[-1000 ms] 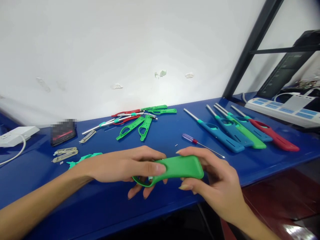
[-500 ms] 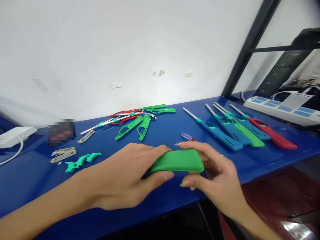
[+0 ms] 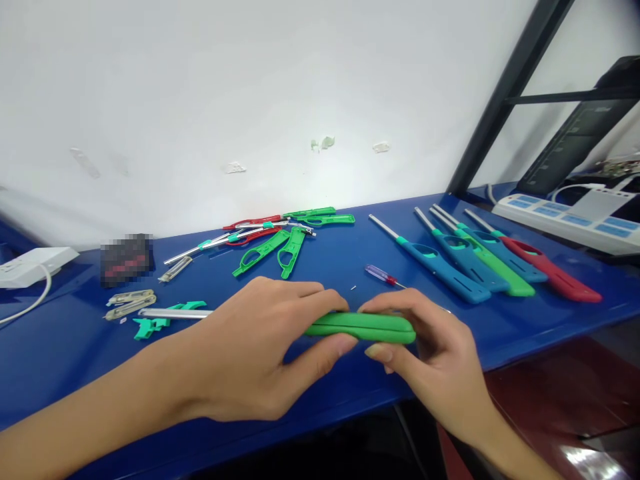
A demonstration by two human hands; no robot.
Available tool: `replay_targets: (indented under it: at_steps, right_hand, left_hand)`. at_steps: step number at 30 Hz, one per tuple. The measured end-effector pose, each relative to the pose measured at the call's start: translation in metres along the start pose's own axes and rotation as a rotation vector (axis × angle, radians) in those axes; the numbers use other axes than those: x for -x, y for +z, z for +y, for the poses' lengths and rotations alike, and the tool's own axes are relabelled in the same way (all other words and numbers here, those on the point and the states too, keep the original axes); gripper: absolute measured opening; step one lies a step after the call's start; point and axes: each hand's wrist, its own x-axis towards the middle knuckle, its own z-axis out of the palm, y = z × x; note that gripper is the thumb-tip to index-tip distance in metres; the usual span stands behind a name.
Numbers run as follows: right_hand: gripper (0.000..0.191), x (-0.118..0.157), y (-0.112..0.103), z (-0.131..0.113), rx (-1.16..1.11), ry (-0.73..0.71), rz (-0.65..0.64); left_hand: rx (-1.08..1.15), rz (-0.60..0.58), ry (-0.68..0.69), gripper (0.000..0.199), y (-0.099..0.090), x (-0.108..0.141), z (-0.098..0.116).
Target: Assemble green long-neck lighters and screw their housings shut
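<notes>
A green long-neck lighter is held level above the near edge of the table, its seam facing me. My left hand is closed round its middle, hiding the trigger area. The metal tube sticks out to the left, past that hand. At the handle's right end, my right hand pinches it with thumb and fingers. Just beyond lies a small screwdriver with a clear purple handle, and a tiny metal pin is beside it. Teal triggers lie under the tube's left end.
Finished-looking lighters in blue, green and red lie in a row at right. Green and red handle shells with metal tubes sit near the wall. Clear fuel tanks are at left. A power strip stands by the black rack.
The green lighter has been rolled in my hands, so its seam edge now faces me instead of its broad side. Its metal tube has come into view on the left.
</notes>
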Motion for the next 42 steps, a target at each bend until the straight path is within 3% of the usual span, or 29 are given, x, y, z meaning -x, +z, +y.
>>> replay_targets:
  at_steps: [5,23,31,37,42]
  right_hand:
    - [0.031,0.0034,-0.0026,-0.0008,0.06,-0.138,-0.066]
    - [0.031,0.0024,-0.003,0.0001,-0.008,-0.156,-0.025]
    - [0.035,0.004,-0.0049,0.0005,0.001,-0.169,-0.045]
    - [0.05,0.0068,-0.0043,0.0031,0.006,-0.186,-0.067]
    - [0.049,0.0072,-0.0039,0.0027,0.001,-0.192,-0.062]
  left_hand:
    - [-0.078,0.057,0.058,0.03,0.0046,-0.0001,-0.0015]
    - [-0.236,0.092,0.163,0.039,0.006,0.0025,-0.0028]
    - [-0.146,0.084,0.131,0.025,0.0001,0.0013,-0.0019]
    - [-0.111,0.141,0.125,0.021,0.0043,0.0015,-0.0028]
    - [-0.091,0.185,0.129,0.02,0.0081,0.0033,-0.0032]
